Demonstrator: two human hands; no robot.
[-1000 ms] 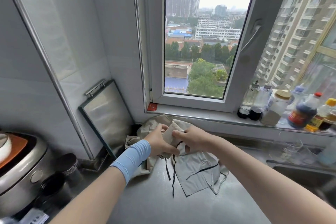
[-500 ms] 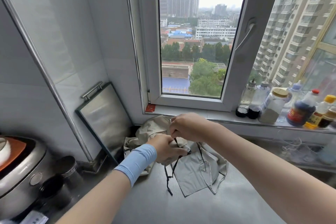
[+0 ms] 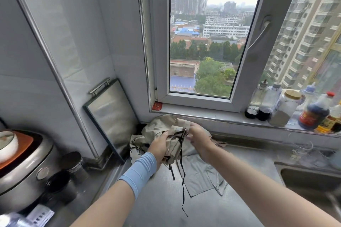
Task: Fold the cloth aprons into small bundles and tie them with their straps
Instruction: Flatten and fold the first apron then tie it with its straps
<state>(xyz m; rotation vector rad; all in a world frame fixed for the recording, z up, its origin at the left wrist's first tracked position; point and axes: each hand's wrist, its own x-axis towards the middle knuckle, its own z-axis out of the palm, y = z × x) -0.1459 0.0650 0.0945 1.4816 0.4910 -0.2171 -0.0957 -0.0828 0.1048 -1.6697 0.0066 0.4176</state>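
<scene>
My left hand (image 3: pixel 159 145), with a pale blue sleeve (image 3: pixel 140 171) on its wrist, is curled round a folded beige apron bundle (image 3: pixel 174 146) and holds it up just above the steel counter (image 3: pixel 162 208), close to the corner under the window. My right hand (image 3: pixel 198 139) meets the bundle from the other side; its fingers are bent at the top edge and seem to pinch the black strap (image 3: pixel 181 177) there, though the fingertips are hidden behind the cloth, so I cannot be sure of the exact grip. The strap crosses the face of the bundle in dark lines, and its loose ends hang down below my left hand toward the counter. Under the bundle a grey apron (image 3: pixel 202 178) lies spread flat on the counter. Behind my hands a crumpled beige cloth pile (image 3: pixel 158 125) sits against the wall below the sill. A metal tray with a handle (image 3: pixel 112 116) leans on the wall to the left, a rice cooker (image 3: pixel 24 167) stands at the far left, and a soy sauce bottle (image 3: pixel 313 114) stands among other bottles on the sill. A sink (image 3: pixel 310 177) lies at the right.
</scene>
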